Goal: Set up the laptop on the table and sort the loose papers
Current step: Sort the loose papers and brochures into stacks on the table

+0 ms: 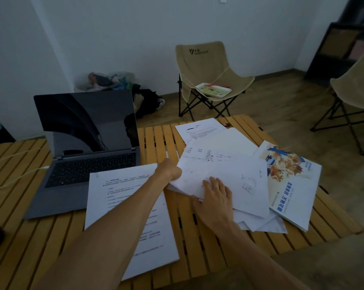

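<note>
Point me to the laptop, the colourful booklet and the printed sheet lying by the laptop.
laptop (93, 170): head view, on its keyboard.
colourful booklet (292, 185): head view, on its illustrated cover.
printed sheet (122, 197): head view, on its text area left of the forearm.

The left hand's fingers are hidden under the edge of the paper pile (225, 176). Print on the near sheet (133, 208) is too blurred to read. The pile covers most of the lower sheets and part of the booklet (292, 185). The picture's edge cuts off the right chair (356, 84) and the bench's (198, 248) near side.
</note>
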`<state>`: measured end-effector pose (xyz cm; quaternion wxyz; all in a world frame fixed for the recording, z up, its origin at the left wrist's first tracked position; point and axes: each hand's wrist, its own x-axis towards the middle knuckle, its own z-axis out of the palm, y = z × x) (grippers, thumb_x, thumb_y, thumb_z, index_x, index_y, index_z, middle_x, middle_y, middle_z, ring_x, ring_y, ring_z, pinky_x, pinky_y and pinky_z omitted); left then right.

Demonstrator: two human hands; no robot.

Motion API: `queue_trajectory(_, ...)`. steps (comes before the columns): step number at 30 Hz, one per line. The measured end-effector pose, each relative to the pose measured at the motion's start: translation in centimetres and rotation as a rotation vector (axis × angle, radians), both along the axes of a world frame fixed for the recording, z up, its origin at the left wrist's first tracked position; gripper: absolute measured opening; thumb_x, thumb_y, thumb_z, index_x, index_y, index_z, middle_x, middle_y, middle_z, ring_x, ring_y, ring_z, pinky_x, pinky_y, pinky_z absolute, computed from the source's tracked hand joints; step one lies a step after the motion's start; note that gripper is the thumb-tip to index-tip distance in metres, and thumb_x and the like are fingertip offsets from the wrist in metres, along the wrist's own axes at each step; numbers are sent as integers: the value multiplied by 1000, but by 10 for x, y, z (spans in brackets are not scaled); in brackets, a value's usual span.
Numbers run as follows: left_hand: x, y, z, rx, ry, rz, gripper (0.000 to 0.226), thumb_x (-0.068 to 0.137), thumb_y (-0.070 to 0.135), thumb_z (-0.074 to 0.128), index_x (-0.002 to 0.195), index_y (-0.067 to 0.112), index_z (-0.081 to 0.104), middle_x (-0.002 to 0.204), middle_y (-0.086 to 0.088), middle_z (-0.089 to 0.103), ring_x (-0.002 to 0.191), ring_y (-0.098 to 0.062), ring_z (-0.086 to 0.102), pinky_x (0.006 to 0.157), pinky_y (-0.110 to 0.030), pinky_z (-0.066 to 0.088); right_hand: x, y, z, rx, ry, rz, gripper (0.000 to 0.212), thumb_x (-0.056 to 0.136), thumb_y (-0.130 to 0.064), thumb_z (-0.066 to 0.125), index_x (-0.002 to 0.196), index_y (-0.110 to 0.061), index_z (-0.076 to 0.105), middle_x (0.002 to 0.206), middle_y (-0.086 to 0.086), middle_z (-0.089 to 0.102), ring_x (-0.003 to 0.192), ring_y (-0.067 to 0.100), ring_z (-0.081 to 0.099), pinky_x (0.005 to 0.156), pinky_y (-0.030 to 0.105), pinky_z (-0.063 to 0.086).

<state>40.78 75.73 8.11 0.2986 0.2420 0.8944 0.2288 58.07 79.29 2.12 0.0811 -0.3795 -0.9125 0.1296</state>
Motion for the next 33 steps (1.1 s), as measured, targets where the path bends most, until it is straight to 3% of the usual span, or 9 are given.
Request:
queue_trajectory(4,10,-8,1,160,49,28,18,88,8,52,72,11,44,76,-5,49,75,-22,53,53,-26,39,4,1,-1,-8,31,11,68,92,-55,47,149,-20,32,159,3,29,149,24,19,122,41,13)
queue_trajectory(6,16,-14,13,265,102,5,5,90,8,52,88,11,48,87,-3,51,83,-21,53,61,-30,41,9,2,1,-6,72,-7,65,92,-52,50,146,-22,33,153,2,34,144,23,26,120,41,20)
queue_trajectory(9,19,-23,37,401,189,-72,25,94,9,52,118,16,52,107,3,52,97,-19,53,68,-25,41,17,5,3,-2,113,-38,61,93,-46,55,145,-21,34,148,1,39,140,24,32,118,41,25)
queue_trajectory(13,22,-34,62,465,220,-155,23,97,9,48,103,13,71,115,-3,66,105,-16,59,80,-23,42,26,10,2,-35,115,-58,57,94,-39,56,144,-20,37,146,3,43,139,27,35,118,46,28)
queue_trajectory(16,22,-45,62,461,184,-180,24,99,12,49,114,13,67,125,-3,63,116,-17,57,83,-23,42,32,12,2,-44,128,-80,48,95,-34,56,139,-21,41,145,5,44,139,28,34,117,48,28)
queue_trajectory(22,27,-70,36,480,73,-112,40,103,24,45,143,17,46,147,-1,46,122,-17,48,84,-26,45,36,11,-4,-45,32,-77,54,103,-38,41,152,-20,28,162,9,20,152,30,8,125,46,6)
queue_trajectory(28,29,-79,16,679,-242,25,37,104,25,42,139,32,50,133,1,57,114,-13,57,93,-33,49,35,12,-6,-38,23,-71,56,104,-38,40,154,-20,24,164,10,15,153,31,2,125,46,1)
queue_trajectory(31,27,-78,5,687,-252,65,36,102,21,48,136,32,53,127,3,62,114,-15,60,95,-36,53,35,14,-9,-18,7,-70,58,103,-40,39,155,-19,23,164,11,12,153,32,1,125,46,0)
queue_trajectory(33,28,-77,1,680,-187,31,38,100,17,52,136,30,51,122,9,64,111,-6,60,86,-24,53,35,15,-10,-15,-2,-72,61,103,-43,39,156,-19,21,165,11,10,153,32,-1,124,46,-2)
